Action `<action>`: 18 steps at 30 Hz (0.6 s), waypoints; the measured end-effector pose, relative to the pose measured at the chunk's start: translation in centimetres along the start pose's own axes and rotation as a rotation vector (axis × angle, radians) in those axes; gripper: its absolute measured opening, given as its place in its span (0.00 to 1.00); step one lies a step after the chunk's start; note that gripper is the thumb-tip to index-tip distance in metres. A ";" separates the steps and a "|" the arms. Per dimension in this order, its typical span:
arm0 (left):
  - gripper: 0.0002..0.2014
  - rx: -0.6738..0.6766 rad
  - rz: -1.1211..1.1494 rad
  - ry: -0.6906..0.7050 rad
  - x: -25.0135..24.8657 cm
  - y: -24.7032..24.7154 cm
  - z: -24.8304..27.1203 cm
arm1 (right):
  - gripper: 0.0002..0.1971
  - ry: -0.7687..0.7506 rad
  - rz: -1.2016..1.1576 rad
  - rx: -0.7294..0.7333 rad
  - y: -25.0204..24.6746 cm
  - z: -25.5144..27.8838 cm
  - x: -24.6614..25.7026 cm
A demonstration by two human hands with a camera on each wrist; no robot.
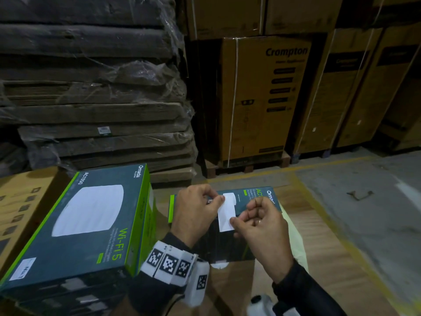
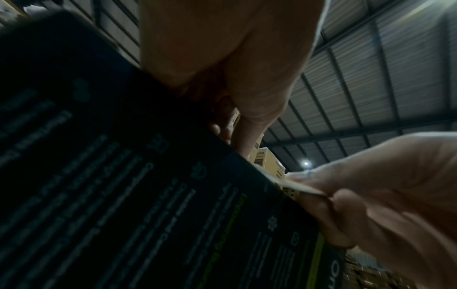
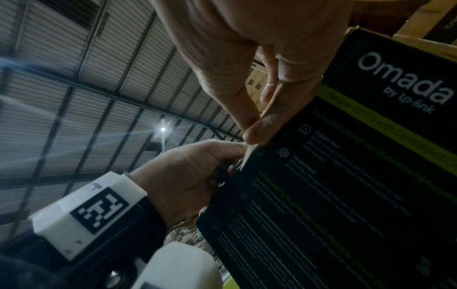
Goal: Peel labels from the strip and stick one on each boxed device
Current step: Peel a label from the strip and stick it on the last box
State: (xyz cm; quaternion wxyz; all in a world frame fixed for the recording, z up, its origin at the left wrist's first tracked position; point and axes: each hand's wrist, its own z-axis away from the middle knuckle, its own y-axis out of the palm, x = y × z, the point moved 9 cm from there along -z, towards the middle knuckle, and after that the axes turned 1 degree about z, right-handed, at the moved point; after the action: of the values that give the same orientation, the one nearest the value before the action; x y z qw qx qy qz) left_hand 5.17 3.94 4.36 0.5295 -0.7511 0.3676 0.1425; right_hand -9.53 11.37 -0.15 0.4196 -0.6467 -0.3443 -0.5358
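A white label strip hangs between both hands above a dark Omada device box. My left hand pinches the strip's top end. My right hand pinches its lower right edge between thumb and forefinger. In the right wrist view the right hand nips the strip's thin edge beside the box face; the left hand holds it from below. A second Omada box lies on a stack at left, with a small white label on its near corner.
Tall Crompton cartons stand on a pallet behind. Plastic-wrapped flattened cardboard is piled at back left. A brown carton sits far left. Grey floor with a yellow line runs along the right.
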 end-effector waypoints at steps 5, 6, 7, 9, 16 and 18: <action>0.09 -0.037 -0.002 -0.004 0.1 -0.1 0.2 | 0.15 -0.026 0.005 -0.002 0.1 0.0 0.0; 0.08 -0.039 -0.005 -0.002 0.0 -0.1 0.2 | 0.15 -0.031 0.009 -0.002 0.1 0.0 -0.1; 0.08 -0.040 -0.007 0.002 0.0 -0.1 0.2 | 0.15 -0.034 0.015 -0.003 0.2 0.0 -0.1; 0.09 -0.037 -0.012 0.006 -0.2 0.0 0.2 | 0.15 -0.047 0.020 -0.009 0.2 -0.1 -0.2; 0.10 0.001 -0.075 -0.023 0.2 0.1 -0.2 | 0.16 -0.133 0.089 -0.047 0.3 0.0 -0.2; 0.09 0.028 -0.119 -0.025 0.2 0.2 -0.3 | 0.17 -0.158 0.131 -0.058 0.3 0.0 -0.3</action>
State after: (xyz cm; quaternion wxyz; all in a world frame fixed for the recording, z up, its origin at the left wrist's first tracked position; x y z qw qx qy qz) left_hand 5.11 3.58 4.17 0.5523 -0.7622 0.3174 0.1150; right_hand -9.26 11.24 -0.46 0.4063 -0.7200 -0.3176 -0.4644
